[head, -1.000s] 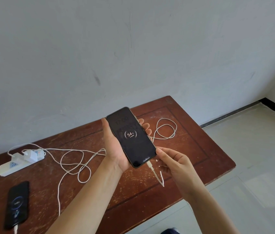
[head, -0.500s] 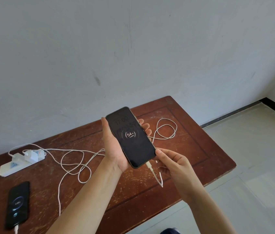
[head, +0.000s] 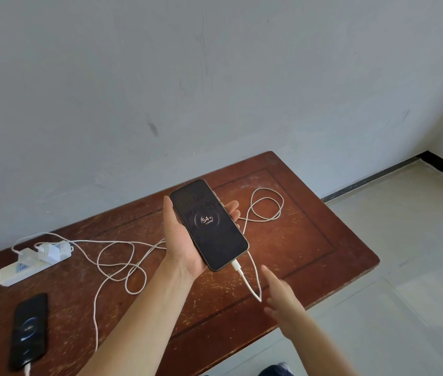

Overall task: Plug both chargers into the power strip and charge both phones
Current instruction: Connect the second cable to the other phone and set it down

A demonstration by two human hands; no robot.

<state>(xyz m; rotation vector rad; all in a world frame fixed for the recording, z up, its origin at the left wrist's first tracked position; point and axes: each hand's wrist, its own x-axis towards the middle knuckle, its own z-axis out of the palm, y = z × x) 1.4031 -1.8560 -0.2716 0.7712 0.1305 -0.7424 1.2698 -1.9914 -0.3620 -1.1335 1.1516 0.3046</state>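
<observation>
My left hand (head: 182, 245) holds a black phone (head: 209, 225) above the table, its screen lit with a 54% charging ring. A white cable (head: 247, 280) is plugged into the phone's bottom end and loops away over the table. My right hand (head: 280, 297) hovers open just below and right of that plug, touching nothing. A second black phone (head: 28, 331) lies flat at the near left with a cable in its bottom end and a charging symbol showing. Two white chargers (head: 43, 252) sit plugged into the white power strip (head: 22, 270) at the far left.
The brown wooden table (head: 323, 253) stands against a pale wall, its right and near edges dropping to a tiled floor. White cables (head: 122, 261) lie in loose loops across the middle, with another loop (head: 266, 204) at the far right.
My right hand has let go of the cable plug at the phone's bottom end and drawn back down and to the right, fingers now spread. The held phone has stayed put.
</observation>
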